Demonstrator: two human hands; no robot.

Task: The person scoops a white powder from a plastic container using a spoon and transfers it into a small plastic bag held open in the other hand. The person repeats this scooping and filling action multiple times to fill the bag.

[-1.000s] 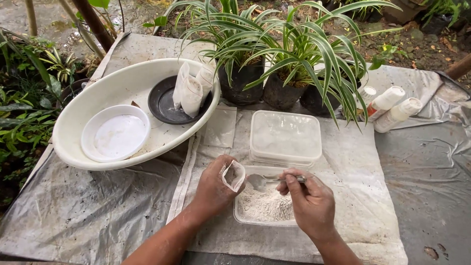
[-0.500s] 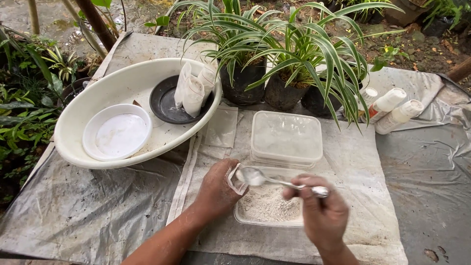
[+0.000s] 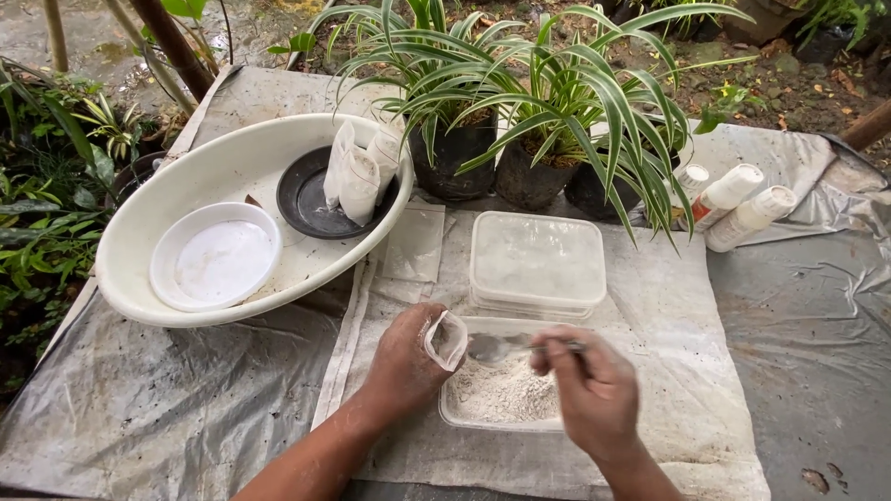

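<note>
1. We list a table (image 3: 139,408) covered in grey plastic sheeting.
2. A white cloth (image 3: 687,306) lies on its middle.
3. A white oval basin (image 3: 130,241) rests at far left.
4. We count three black-potted striped plants (image 3: 520,139) at the back.
5. Three white bottles (image 3: 733,204) lie at far right.
6. Stacked lidded clear tubs (image 3: 536,260) and an open tub of white powder (image 3: 501,394) sit on the cloth.
</note>
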